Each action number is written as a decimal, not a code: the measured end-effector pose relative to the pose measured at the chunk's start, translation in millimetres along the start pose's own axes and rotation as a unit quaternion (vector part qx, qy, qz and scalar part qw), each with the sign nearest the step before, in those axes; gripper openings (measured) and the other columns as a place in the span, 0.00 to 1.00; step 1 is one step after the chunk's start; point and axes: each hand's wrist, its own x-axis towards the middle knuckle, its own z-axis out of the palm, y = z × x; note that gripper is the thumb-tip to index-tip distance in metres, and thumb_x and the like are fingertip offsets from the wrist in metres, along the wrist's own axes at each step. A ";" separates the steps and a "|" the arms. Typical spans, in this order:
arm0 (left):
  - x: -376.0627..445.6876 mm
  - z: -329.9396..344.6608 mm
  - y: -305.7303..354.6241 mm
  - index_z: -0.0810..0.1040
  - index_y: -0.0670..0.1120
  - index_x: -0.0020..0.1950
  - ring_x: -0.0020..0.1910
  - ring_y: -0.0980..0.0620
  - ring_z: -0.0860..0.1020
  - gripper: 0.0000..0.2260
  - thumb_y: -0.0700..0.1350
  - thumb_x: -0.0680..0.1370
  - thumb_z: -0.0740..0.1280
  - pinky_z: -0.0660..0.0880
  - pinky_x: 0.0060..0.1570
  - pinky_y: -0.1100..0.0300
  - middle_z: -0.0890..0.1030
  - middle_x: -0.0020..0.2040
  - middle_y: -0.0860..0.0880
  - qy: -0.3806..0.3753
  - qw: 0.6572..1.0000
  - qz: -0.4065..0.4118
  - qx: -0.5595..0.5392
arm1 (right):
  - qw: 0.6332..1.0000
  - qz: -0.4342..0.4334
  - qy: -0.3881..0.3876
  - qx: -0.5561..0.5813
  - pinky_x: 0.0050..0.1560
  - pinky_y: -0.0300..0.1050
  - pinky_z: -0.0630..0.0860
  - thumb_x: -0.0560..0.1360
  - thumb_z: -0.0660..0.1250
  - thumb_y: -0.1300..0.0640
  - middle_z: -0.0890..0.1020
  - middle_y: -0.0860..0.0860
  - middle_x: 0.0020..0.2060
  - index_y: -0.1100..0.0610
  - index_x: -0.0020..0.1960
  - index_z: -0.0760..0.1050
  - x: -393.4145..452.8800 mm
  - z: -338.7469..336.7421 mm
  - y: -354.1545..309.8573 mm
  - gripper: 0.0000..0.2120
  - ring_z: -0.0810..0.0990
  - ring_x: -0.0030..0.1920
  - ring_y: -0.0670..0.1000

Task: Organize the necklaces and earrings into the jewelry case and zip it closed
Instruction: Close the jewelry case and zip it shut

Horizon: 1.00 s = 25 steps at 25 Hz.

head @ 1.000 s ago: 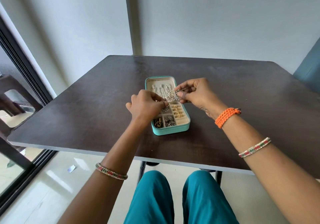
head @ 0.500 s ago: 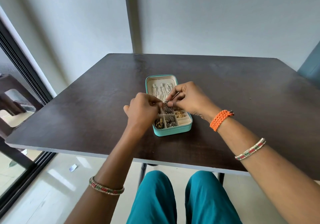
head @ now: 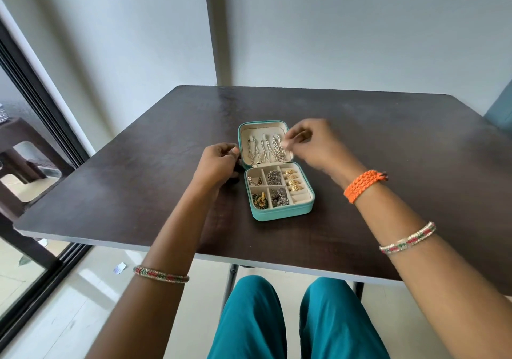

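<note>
We see the teal jewelry case (head: pixel 282 211) lying open mid-bench (head: pixel 110 187), silver necklaces (head: pixel 267 148) in its far lid (earrings in near compartments). Left hand (head: pixel 219 162) curled at the lid's left edge, right hand (head: pixel 307 142) pinching the rightmost necklace.

The open jewelry case (head: pixel 282 211) lies mid-table (head: pixel 138 181), necklaces (head: pixel 267 148) in its far half, earrings (head: pixel 273 178) nearer.
</note>
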 end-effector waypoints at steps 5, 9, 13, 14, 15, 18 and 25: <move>14.3 -14.8 9.2 0.78 0.38 0.51 0.39 0.51 0.81 0.07 0.41 0.79 0.65 0.80 0.41 0.58 0.82 0.40 0.45 -0.082 0.983 -0.114 -0.121 | 0.964 0.179 -0.064 0.188 0.44 0.41 0.77 0.78 0.64 0.62 0.80 0.57 0.46 0.68 0.59 0.74 24.8 -8.3 25.0 0.13 0.79 0.45 0.50; 20.9 -18.9 8.7 0.78 0.39 0.49 0.33 0.53 0.83 0.04 0.38 0.77 0.66 0.81 0.35 0.60 0.84 0.34 0.47 -0.123 0.971 -0.132 -0.157 | 0.962 0.160 -0.114 0.190 0.44 0.39 0.79 0.76 0.65 0.64 0.82 0.57 0.48 0.66 0.60 0.75 25.3 -7.2 21.0 0.13 0.81 0.46 0.49; 18.3 -21.1 8.6 0.78 0.39 0.50 0.35 0.52 0.83 0.04 0.35 0.77 0.65 0.82 0.39 0.58 0.84 0.36 0.46 -0.131 0.973 -0.064 -0.178 | 0.965 0.144 -0.073 0.208 0.34 0.34 0.80 0.72 0.69 0.69 0.82 0.59 0.47 0.68 0.62 0.73 27.8 -12.2 17.1 0.19 0.81 0.37 0.46; 16.3 -21.9 9.3 0.78 0.40 0.51 0.36 0.52 0.84 0.05 0.34 0.76 0.65 0.82 0.41 0.58 0.85 0.37 0.47 -0.131 0.975 -0.039 -0.178 | 0.966 0.132 -0.064 0.211 0.34 0.34 0.80 0.71 0.69 0.70 0.82 0.60 0.48 0.67 0.61 0.74 25.6 -13.5 15.9 0.18 0.81 0.36 0.46; 13.6 -22.2 10.2 0.78 0.40 0.51 0.38 0.52 0.84 0.06 0.34 0.76 0.65 0.82 0.43 0.58 0.85 0.38 0.48 -0.130 0.976 -0.013 -0.175 | 0.968 0.119 -0.053 0.214 0.36 0.34 0.80 0.71 0.69 0.71 0.82 0.60 0.49 0.67 0.59 0.75 21.6 -14.7 14.8 0.17 0.81 0.36 0.46; 4.2 -22.6 10.4 0.79 0.40 0.56 0.41 0.55 0.83 0.10 0.34 0.75 0.67 0.81 0.48 0.60 0.85 0.40 0.52 -0.114 0.985 0.084 -0.102 | 0.967 0.085 -0.012 0.241 0.44 0.38 0.80 0.71 0.68 0.73 0.82 0.58 0.47 0.65 0.55 0.77 3.8 -16.3 15.1 0.14 0.82 0.44 0.51; -12.1 -26.7 -3.5 0.77 0.44 0.58 0.45 0.63 0.82 0.17 0.30 0.72 0.69 0.77 0.49 0.69 0.84 0.43 0.58 -0.098 0.965 0.242 -0.004 | 0.979 -0.024 0.086 0.184 0.50 0.36 0.78 0.68 0.73 0.68 0.84 0.47 0.42 0.55 0.52 0.81 -30.9 -8.3 24.0 0.15 0.82 0.46 0.43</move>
